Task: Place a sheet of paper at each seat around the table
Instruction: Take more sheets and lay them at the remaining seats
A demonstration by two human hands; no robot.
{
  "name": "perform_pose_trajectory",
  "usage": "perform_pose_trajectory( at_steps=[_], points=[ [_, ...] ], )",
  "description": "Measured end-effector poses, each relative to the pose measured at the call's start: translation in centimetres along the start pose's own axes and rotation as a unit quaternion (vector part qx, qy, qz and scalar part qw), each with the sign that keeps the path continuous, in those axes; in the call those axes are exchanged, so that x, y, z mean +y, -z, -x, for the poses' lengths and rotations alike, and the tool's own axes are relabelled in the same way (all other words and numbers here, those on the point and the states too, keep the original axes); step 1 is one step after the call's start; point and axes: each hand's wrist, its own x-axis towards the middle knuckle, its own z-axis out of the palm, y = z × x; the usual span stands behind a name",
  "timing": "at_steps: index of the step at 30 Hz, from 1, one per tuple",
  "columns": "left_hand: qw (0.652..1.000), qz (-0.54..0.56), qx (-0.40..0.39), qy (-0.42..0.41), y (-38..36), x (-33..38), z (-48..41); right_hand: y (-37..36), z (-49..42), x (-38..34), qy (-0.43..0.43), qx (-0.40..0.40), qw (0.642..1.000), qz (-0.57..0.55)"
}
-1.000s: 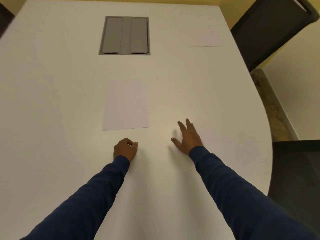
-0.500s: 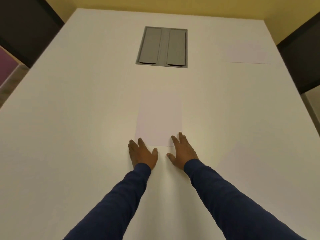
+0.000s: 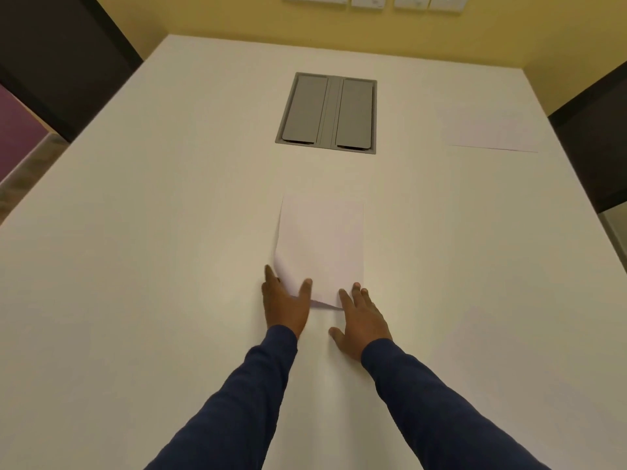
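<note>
A white sheet of paper (image 3: 322, 245) lies in the middle of the white table (image 3: 135, 266). My left hand (image 3: 285, 301) pinches its near left corner, thumb on top and fingers beneath, and that corner curls up off the table. My right hand (image 3: 363, 317) lies flat with spread fingers, its fingertips pressing the near right corner of the sheet. Another sheet (image 3: 492, 130) lies flat at the far right edge. A faint third sheet (image 3: 502, 337) rests on the near right part of the table.
A grey cable hatch (image 3: 327, 113) is set into the table beyond the sheet. Dark chairs stand at the far left (image 3: 57, 62) and at the right (image 3: 597, 147). A yellow wall with sockets (image 3: 373, 0) closes the far end.
Both hands reached forward onto the middle sheet. My left hand went from a fist to flat, then took the near left corner and lifted it. The view swung left and up.
</note>
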Motion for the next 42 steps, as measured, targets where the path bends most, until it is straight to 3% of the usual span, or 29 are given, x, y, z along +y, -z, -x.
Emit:
perform_pose_trajectory(
  at_steps=[2, 5, 13, 29, 35, 42],
  points=[
    [0.996, 0.06, 0.031, 0.055, 1.0, 0.8, -1.7, 0.1, 0.0, 0.1, 0.004, -0.004, 1.0, -0.001],
    [0.991, 0.045, 0.049, 0.112, 2.1, 1.3, -4.0, 0.2, 0.0, 0.1, 0.006, -0.003, 1.0, 0.001],
    [0.99, -0.041, 0.063, 0.121, 2.8, 1.0, -5.4, 0.5, 0.0, -0.4, -0.005, -0.001, 1.0, -0.014],
    [0.981, -0.178, 0.078, 0.025, 4.6, 1.2, -4.8, 1.1, 0.5, -1.2, -0.029, -0.005, 0.998, -0.05],
    [0.989, -0.117, 0.093, -0.009, 5.8, 2.2, -3.7, 2.3, 1.2, -1.7, -0.041, -0.01, 0.996, -0.08],
    [0.983, -0.099, 0.108, -0.114, 10.4, 5.2, -0.6, 7.4, 3.6, -3.7, -0.031, 0.05, 0.994, -0.096]
  ],
)
